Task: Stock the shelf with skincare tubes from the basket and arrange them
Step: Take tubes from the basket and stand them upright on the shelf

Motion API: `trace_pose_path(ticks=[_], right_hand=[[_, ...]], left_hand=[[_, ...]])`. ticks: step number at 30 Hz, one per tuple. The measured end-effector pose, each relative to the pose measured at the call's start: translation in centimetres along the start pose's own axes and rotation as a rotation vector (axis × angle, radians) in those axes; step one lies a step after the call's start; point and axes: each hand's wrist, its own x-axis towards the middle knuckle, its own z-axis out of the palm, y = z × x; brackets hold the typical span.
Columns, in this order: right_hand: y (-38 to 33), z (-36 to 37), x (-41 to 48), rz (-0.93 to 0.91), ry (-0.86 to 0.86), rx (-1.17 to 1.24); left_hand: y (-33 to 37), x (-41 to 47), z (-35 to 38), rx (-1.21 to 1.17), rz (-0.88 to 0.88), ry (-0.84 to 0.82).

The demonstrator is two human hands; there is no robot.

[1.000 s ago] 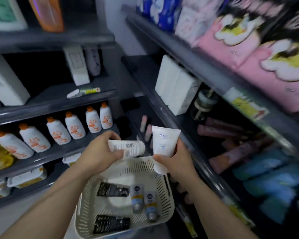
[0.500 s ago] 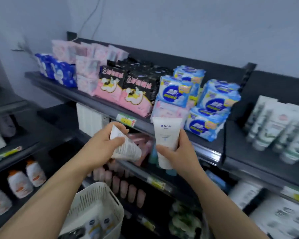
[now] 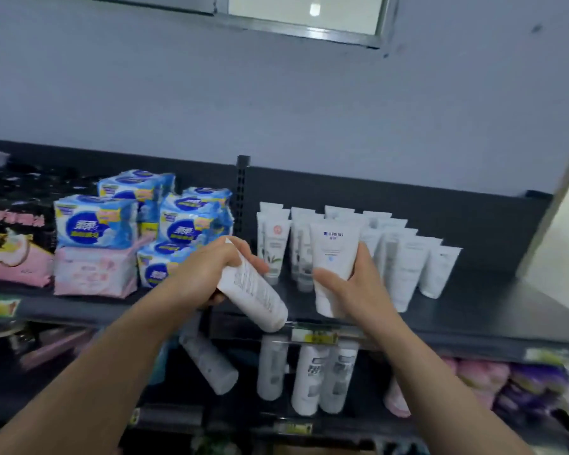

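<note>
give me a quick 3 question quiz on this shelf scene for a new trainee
1. True or false: the left hand holds its white tube upright.
2. What does the right hand hold? A) blue pack B) white tube with blue print C) basket
3. The standing white tubes on the shelf are right of the ____ packs.

Key: 1 false, it is tilted; 2 B, the white tube with blue print; 3 blue.

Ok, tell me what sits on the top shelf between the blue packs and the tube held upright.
In the head view, two rows of white tubes stand between the blue packs and the upright tube in the right hand.
</note>
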Motion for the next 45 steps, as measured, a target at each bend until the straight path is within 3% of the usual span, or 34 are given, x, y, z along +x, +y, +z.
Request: trace_pose_path(ticks=[10,16,20,28,45], right_hand=[[6.5,-20.9,4.9,-0.023,0.233,-0.108],[10.7,-28.8,6.5,0.019,0.268,-0.143],[13.3,-32.7,7.4,0.075,0.280,-0.127],[17.4,-35.8,8.0,0.161,0.265,-0.064],[19.6,-34.9,8.3,0.223,0.121,0.126]], left_hand=[[3.0,8.6,20.6,-0.188,-0.041,-0.313],[2.2,12.9,31.5,-0.310,-0.114,-0.374],[1.6,15.5,36.7,-0.297,-0.102,-0.277],[-0.9,19.3,41.6,0.113,0.065,0.058],[-2.6,23.1,41.9,0.380,0.130,0.158]])
